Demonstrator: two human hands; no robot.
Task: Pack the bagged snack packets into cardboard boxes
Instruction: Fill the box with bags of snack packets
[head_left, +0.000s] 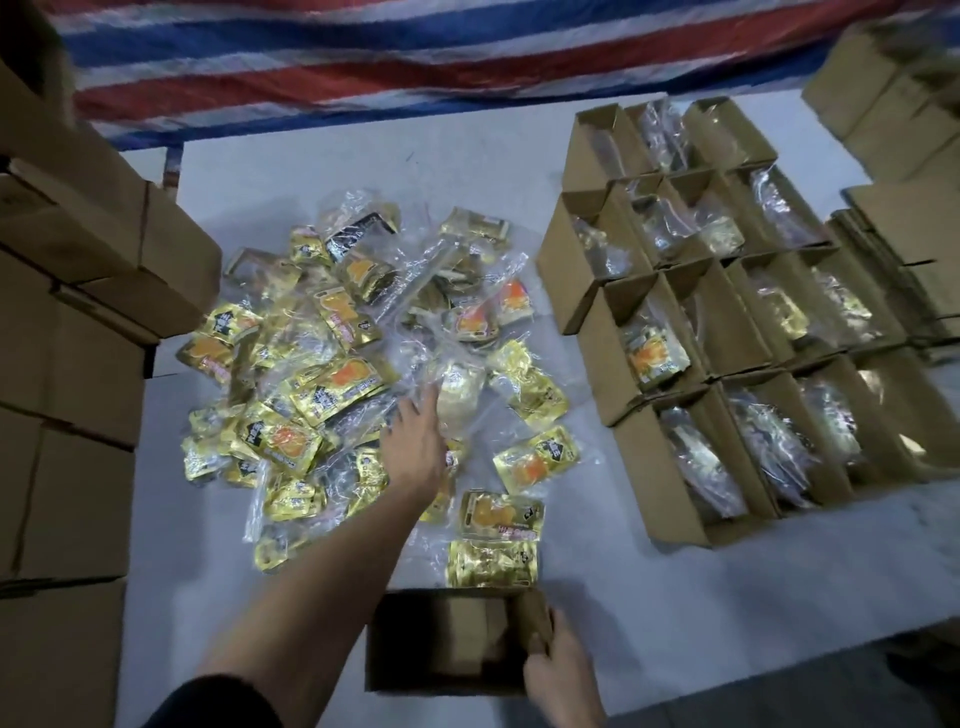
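My left hand reaches out with fingers straight, resting on the heap of bagged snack packets in the middle of the worktop. My right hand grips the right wall of an open cardboard box at the near edge, just beside the heap. Rows of filled boxes, with packets in them, stand to the right.

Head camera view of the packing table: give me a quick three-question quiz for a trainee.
1. True or false: the open brown cardboard box nearest the person already holds packets.
2. Which hand grips that box's wall?
3. Fill in: the rows of filled cardboard boxes stand to the ___ of the pile of bagged gold foil snack packets.
Key: 1 false; 2 the right hand; 3 right.
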